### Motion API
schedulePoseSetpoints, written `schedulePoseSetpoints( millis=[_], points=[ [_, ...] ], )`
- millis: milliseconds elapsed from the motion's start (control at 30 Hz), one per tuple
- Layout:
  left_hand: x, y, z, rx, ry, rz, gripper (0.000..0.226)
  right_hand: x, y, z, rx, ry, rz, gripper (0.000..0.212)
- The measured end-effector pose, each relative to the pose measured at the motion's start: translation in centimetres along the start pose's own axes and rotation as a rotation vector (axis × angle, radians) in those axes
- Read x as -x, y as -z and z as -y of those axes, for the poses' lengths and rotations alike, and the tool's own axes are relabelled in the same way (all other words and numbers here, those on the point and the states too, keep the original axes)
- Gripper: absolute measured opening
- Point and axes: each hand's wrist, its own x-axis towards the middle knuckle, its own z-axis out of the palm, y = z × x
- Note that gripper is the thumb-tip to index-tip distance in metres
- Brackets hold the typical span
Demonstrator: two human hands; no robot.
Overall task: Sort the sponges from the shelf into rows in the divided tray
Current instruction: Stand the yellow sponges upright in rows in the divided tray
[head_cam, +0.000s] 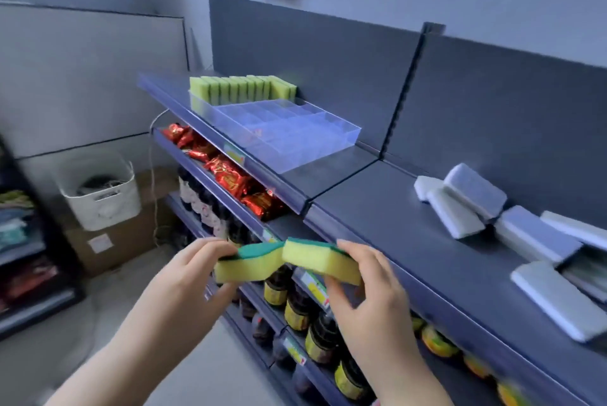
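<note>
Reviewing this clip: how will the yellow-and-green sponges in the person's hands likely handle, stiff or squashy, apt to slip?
Probably light and squashy: the left sponge looks pinched in at its waist under the left hand. Slipping seems unlikely; the right hand holds the right sponge by fingertip grip alone. Their flat faces should sit stably, like the row standing in the tray.

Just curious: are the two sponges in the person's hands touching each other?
Touching. The head view shows the left sponge and the right sponge meeting at their upper corners.
</note>
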Motion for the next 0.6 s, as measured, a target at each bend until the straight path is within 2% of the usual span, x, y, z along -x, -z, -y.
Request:
schedulePoseSetpoints(
  millis=[33, 133, 200, 267, 433, 600],
  points=[
    [0.9, 0.7, 2.0, -0.015, 0.048, 0.028, 0.046, 0.1, -2.4, 0.7, -0.009, 0.01, 0.048, 0.043],
    [2.9, 2.4, 6.5, -0.075, 0.15, 0.038, 0.027, 0.3, -8.0, 2.6, -0.02, 0.021, 0.186, 0.046],
    [3.5, 3.1, 8.7, -0.102, 0.198, 0.063, 0.038, 0.0, -10.7, 3.5, 0.001, 0.041, 0.244, 0.048],
    [3.1, 3.6, 10.4, -0.115, 0.221, 0.063, 0.036, -1.1, -12.7, 4.0, 0.01, 0.034, 0.276, 0.049],
    [-0.9, 3.2, 14.6, -0.1, 0.19, -0.034, 0.036, -6.2, -16.7, 4.0, -0.017, 0.071, 0.281, 0.043],
    [-9.4, 3.5, 18.9, -0.015, 0.106, -0.129, 0.045, -14.1, -20.3, 2.5, -0.062, 0.08, 0.196, 0.041]
  ],
)
